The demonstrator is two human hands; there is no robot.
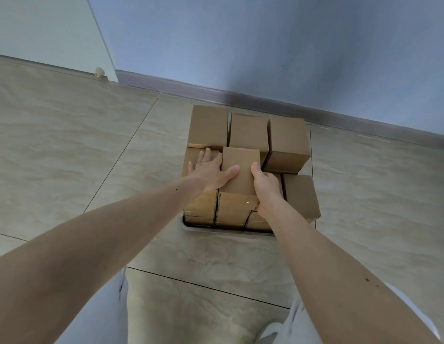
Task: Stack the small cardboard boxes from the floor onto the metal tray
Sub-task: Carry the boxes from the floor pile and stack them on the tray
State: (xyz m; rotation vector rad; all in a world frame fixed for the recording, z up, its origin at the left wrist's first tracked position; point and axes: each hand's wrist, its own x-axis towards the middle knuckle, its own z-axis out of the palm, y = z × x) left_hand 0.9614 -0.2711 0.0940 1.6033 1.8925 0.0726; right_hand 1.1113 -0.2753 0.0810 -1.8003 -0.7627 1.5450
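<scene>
Middle cardboard box (240, 167) sitting highest on the stack, near the centre, resting on the boxes below and held from both sides. Left hand (211, 173) against its left face: fingers straight and spread, lying partly over the lower box (193, 157) to the left, thumb stretched across the top of the middle box. Right hand (266, 184) at its right edge: thumb up on the top, the other fingers curled down round the side (their tips out of sight behind the box).

Behind it, a back row of three boxes, all upright and close together: left rear box (208, 126), centre rear box (249, 131), right rear box (288, 145), with narrow dark gaps between them. To the right of the right wrist, another box (301, 196) at the stack's front right corner. In front and below, taped boxes (234, 207) of the lower layers, sides facing the camera, shiny tape across them.

Under everything, the metal tray (203, 228), only its pale front rim and rounded left corner showing past the boxes. Tray flat on the tiled floor (67, 145), near the grey skirting board (340, 112) and the blue wall (265, 45). At far left by the skirting, a small white doorstop (99, 71). At the bottom edge, both bare forearms and light trousers (101, 316).
</scene>
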